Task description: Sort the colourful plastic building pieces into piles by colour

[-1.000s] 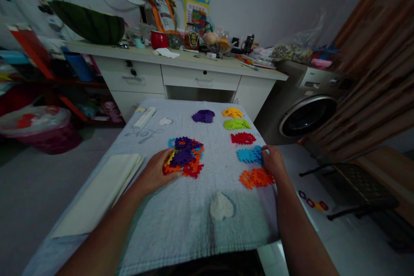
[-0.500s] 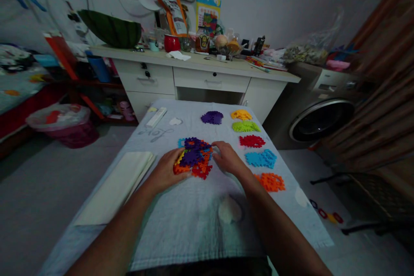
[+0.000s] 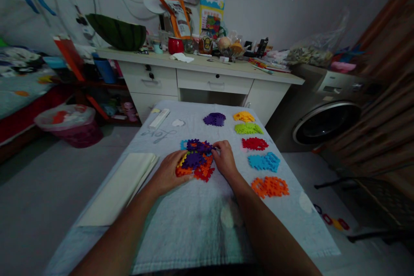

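A mixed heap of interlocking plastic building pieces (image 3: 196,161), purple, orange, red, yellow and blue, lies in the middle of the cloth-covered table. My left hand (image 3: 168,173) is curled around the heap's left side, thumb at the front and fingers partly hidden behind the pieces. At the heap's right edge, my right hand (image 3: 225,159) has thumb and forefinger closed on a purple building piece (image 3: 209,148). Sorted by colour, more pieces form separate piles: purple (image 3: 214,119), yellow (image 3: 244,116), green (image 3: 249,128), red (image 3: 255,143), blue (image 3: 264,162) and orange (image 3: 270,186).
A folded cream cloth (image 3: 118,189) lies on the table's left side, and a white strip-shaped object (image 3: 160,118) behind it. Beyond the table stands a cluttered white desk (image 3: 213,81). A washing machine (image 3: 323,112) is at right, a lined pink bin (image 3: 69,127) at left.
The view has shifted slightly, moving everything a little right in the picture. My right hand's fingers have drawn closer to the heap and closed on a purple piece. My left hand keeps its place.
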A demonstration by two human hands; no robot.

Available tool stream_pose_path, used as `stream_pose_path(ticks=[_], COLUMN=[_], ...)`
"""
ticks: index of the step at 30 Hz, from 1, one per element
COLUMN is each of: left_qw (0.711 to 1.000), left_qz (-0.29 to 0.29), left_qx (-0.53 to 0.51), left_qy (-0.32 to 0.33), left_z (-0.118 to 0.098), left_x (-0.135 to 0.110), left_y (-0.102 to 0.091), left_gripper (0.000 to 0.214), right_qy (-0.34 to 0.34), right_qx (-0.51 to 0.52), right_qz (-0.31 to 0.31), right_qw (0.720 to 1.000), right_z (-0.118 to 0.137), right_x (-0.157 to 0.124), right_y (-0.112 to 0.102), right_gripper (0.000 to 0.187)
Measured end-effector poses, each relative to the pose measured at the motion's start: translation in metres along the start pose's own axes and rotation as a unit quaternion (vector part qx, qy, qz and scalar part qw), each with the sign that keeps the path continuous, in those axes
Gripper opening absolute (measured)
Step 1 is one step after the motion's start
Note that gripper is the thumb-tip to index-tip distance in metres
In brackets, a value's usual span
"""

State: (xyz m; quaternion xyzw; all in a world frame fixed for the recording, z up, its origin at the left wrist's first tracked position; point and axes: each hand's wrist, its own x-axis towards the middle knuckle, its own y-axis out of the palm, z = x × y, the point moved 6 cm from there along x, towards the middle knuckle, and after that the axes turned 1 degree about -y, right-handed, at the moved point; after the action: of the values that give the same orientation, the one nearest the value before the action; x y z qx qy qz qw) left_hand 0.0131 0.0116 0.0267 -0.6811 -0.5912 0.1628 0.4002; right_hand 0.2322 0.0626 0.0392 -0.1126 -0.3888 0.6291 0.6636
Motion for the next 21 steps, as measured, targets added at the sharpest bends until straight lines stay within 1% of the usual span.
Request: stream_pose_path(ticks=[2,5,9,12,16,21], left_qw=[1.000,1.000,0.998,0.996,0.994,0.995], left_qz=[-0.006,-0.021,-0.058,-0.083,-0.087,-0.084], left_qx=[-0.001,-0.005,0.003,0.031,0.058,0.048], left_qy=[0.000,-0.001,-0.015,-0.023,-0.028,-0.028], left_z=[-0.001,-0.001,0.002,0.002,0.001,0.004], left_x=[0.001,0.003,0.006,0.008,0.008,0.010], left_y=[-0.001,-0.003,-0.007,-0.009,-0.007,-0.004], left_gripper=[0.074,0.065,0.056,0.055,0.052,0.043], right_qy=[0.022,0.065,0.139,0.165,0.167,0.180], right_qx=[0.024,0.058,0.076,0.069,0.038,-0.004], right_qz=[-0.022,-0.032,-0.010,0.000,-0.034,-0.066], right_qw=[0.999,0.996,0.987,0.984,0.985,0.981], right_z=[-0.005,-0.015,-0.027,-0.032,-0.038,-0.050], right_x=[0.000,0.002,0.012,0.029,0.060,0.095], right_y=[-0.002,-0.001,0.002,0.003,0.006,0.017], right_gripper=[0.011,0.011,0.013,0.014,0.013,0.010])
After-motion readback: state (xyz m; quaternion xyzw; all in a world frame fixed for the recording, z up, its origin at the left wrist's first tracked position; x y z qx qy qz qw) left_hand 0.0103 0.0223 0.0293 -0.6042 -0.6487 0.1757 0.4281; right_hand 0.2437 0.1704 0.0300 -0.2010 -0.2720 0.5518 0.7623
